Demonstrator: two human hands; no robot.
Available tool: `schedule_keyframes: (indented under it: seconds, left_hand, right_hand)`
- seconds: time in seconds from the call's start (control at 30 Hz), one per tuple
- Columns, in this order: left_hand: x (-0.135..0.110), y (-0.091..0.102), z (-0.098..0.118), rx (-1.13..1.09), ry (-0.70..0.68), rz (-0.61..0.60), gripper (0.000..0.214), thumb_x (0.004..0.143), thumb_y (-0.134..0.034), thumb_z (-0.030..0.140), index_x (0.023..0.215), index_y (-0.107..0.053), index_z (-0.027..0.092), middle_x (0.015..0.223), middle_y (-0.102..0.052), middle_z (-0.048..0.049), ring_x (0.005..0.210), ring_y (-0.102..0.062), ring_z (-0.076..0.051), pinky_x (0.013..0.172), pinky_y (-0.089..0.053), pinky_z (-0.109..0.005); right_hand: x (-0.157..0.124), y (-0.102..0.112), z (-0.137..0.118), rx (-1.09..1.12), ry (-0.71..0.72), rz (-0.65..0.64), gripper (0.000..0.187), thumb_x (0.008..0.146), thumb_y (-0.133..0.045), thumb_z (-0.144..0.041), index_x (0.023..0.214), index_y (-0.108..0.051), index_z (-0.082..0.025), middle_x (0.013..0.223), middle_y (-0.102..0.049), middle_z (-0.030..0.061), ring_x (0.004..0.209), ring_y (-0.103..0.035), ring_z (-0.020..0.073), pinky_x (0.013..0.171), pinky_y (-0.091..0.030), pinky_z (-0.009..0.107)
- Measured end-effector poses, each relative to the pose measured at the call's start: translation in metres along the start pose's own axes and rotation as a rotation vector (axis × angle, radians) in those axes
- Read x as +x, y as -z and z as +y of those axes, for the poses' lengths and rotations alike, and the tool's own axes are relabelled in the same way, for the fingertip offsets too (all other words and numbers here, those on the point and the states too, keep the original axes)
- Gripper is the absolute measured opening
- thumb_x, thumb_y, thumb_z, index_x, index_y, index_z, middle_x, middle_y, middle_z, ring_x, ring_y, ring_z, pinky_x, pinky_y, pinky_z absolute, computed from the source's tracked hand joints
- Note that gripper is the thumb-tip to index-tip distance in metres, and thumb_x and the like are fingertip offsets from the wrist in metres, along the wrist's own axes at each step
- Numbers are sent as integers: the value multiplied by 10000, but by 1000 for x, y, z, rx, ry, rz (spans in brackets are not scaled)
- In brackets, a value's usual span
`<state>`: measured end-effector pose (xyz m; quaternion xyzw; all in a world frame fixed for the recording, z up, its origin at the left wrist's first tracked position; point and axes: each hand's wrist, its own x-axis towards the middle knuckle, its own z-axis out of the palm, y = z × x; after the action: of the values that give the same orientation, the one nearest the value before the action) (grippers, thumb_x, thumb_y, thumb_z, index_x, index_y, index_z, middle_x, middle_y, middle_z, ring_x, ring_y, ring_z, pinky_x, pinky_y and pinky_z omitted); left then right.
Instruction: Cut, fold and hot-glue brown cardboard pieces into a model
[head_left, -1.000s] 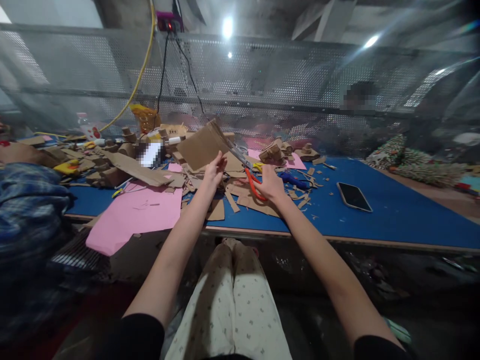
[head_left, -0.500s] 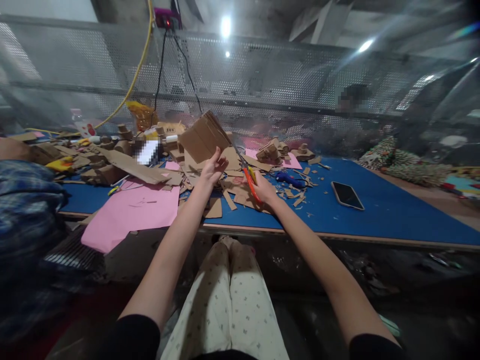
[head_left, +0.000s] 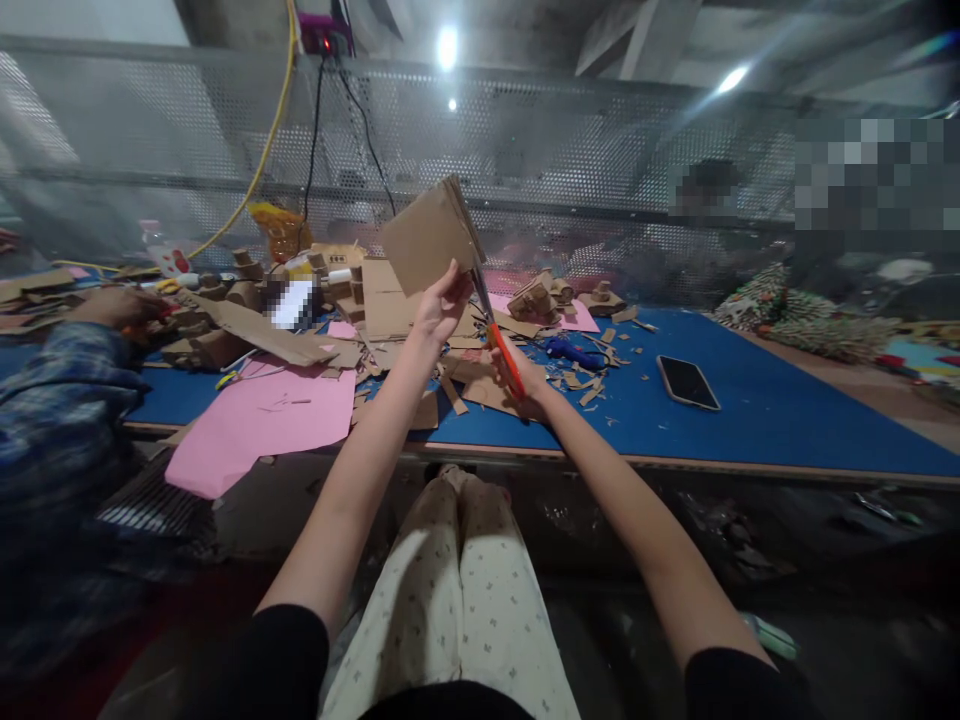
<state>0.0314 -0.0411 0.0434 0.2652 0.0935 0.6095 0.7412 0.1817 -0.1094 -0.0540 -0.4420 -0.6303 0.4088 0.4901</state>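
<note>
My left hand (head_left: 441,308) pinches the lower edge of a brown cardboard piece (head_left: 427,238) and holds it upright above the blue table (head_left: 780,410). My right hand (head_left: 525,385) grips red-handled scissors (head_left: 499,345), whose blades point up along the cardboard's right edge. Cardboard scraps (head_left: 480,385) lie on the table under both hands.
A pink paper sheet (head_left: 259,425) hangs over the near table edge at left. A black phone (head_left: 688,381) lies to the right. Cardboard shapes and offcuts (head_left: 247,330) pile up at the back left, where another person's sleeve (head_left: 52,400) and hand reach in. A perforated metal screen (head_left: 570,160) stands behind.
My left hand has lifted the cardboard piece higher and turned it more upright. The scissors have swung up with it, blades now running along its right edge.
</note>
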Motion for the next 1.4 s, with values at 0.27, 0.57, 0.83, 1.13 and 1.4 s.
schedule_keyframes:
  seconds: [0.27,0.57,0.83,1.13,1.4]
  left_hand:
    - [-4,-1,-27,-87,19,72,200,923,-533,106,864,-723,122,888,-750,-53,1093,-671,-135,1003,-489,-238]
    - [-7,11,-26,-94,-47,17,313,943,-515,137,675,-676,150,659,-692,-10,824,-706,-85,909,-518,-200]
    - [-6,13,-29,-32,-82,11,258,941,-533,172,756,-714,175,737,-713,-17,865,-694,-102,880,-514,-221]
    - [-6,8,-26,-2,-91,-14,265,945,-554,255,753,-718,177,750,-717,-26,869,-692,-107,863,-509,-228]
    - [0,9,-23,29,-86,-15,248,929,-570,313,774,-725,196,770,-735,-43,867,-700,-139,827,-533,-254]
  right_hand:
    - [-1,-3,-2,218,-43,22,635,638,-589,-817,867,-503,-231,700,-477,-31,536,-425,90,442,-362,214]
    - [-2,4,5,131,27,-80,743,601,-555,-884,961,-567,-234,799,-526,-23,583,-464,82,472,-414,204]
    - [-5,4,-4,63,80,-133,801,633,-472,-914,1002,-597,-214,781,-547,-1,581,-467,98,483,-430,225]
    - [-7,6,-7,55,78,-159,802,649,-456,-910,1022,-586,-213,837,-556,21,599,-474,108,503,-455,244]
    - [-4,6,1,144,22,-146,745,625,-521,-887,963,-542,-224,800,-524,-4,577,-459,92,477,-416,228]
